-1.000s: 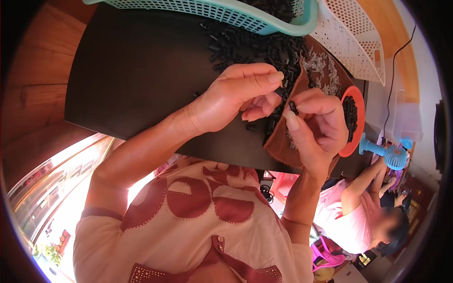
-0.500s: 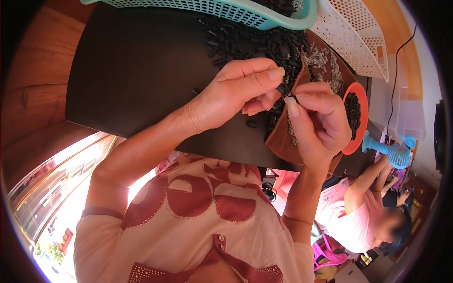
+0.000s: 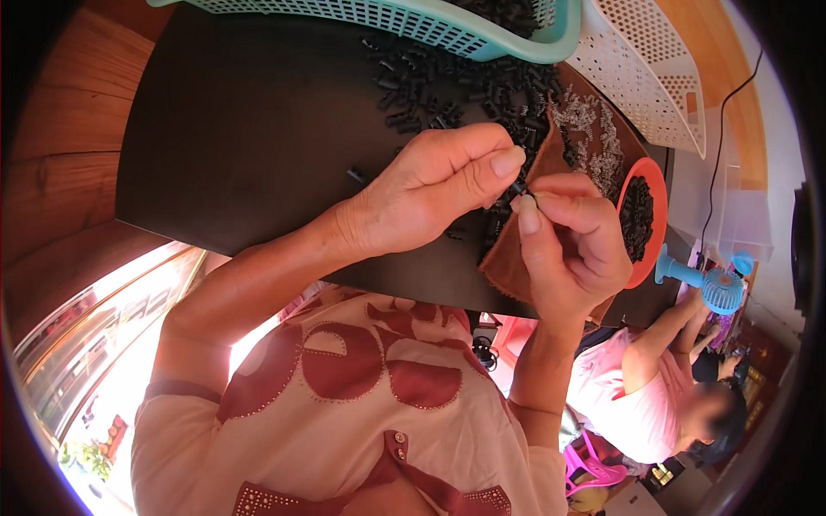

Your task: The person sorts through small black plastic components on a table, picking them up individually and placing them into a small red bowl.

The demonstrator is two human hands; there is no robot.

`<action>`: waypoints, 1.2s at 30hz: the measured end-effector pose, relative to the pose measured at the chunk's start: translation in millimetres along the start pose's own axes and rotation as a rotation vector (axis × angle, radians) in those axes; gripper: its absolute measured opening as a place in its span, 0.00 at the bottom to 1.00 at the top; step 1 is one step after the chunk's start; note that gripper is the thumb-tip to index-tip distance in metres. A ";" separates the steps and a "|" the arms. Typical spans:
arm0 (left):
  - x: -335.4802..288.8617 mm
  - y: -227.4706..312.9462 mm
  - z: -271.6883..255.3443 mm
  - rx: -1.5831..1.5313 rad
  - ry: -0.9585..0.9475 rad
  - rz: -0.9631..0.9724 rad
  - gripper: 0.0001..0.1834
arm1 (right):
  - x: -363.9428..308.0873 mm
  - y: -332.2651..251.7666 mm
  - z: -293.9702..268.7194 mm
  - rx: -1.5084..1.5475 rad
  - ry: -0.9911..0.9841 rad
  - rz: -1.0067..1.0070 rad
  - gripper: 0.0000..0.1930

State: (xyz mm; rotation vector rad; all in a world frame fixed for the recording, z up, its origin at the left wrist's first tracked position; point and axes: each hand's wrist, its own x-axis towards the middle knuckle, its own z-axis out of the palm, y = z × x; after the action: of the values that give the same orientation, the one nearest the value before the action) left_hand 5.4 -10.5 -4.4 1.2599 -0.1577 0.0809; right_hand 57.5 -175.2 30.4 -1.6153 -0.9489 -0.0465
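A small black cylindrical plastic part [image 3: 518,186] sits between my fingertips above the dark table. My left hand [image 3: 439,185] pinches it between thumb and curled fingers. At the part's lower end, thumb and forefinger of my right hand [image 3: 575,236] are pressed together; whatever they grip there is too small to make out. Beyond my hands lies a loose pile of similar black parts [image 3: 422,82]. To the right, small metal springs [image 3: 594,129] are scattered on a brown cloth [image 3: 508,265]. An orange bowl [image 3: 660,206] beside the cloth holds more black pieces.
A teal basket [image 3: 387,19] of black parts stands at the far edge, with a white perforated basket [image 3: 632,86] right of it. A small blue fan [image 3: 721,292] is at the right. Another person in a pink top [image 3: 632,396] sits further right. One stray part [image 3: 355,175] lies near my left wrist.
Both hands have shifted slightly toward me, still together at the black part. My left fingers have curled in more closely around it.
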 end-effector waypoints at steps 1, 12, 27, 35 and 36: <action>-0.1 -1.1 0.2 0.000 0.001 -0.001 0.18 | -1.1 -2.9 1.7 0.013 0.020 0.029 0.10; -3.0 -0.2 -2.7 -0.039 -0.067 -0.028 0.19 | -12.5 -3.9 8.9 0.056 0.077 0.102 0.08; 0.4 2.6 -2.0 -0.152 -0.151 -0.145 0.20 | -18.3 4.1 -1.5 -0.147 0.004 -0.065 0.11; -1.1 1.9 -0.4 -0.126 -0.139 -0.141 0.18 | -35.1 2.3 12.5 -0.019 0.147 0.082 0.10; -0.8 1.7 0.1 -0.141 -0.138 -0.124 0.18 | -35.9 1.7 13.0 0.009 0.169 0.113 0.10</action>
State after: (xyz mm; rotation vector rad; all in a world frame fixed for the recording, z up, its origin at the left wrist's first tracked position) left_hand 4.3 -10.1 -2.9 1.1317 -0.2003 -0.1230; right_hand 28.6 -183.7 6.8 -1.6261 -0.7262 -0.0989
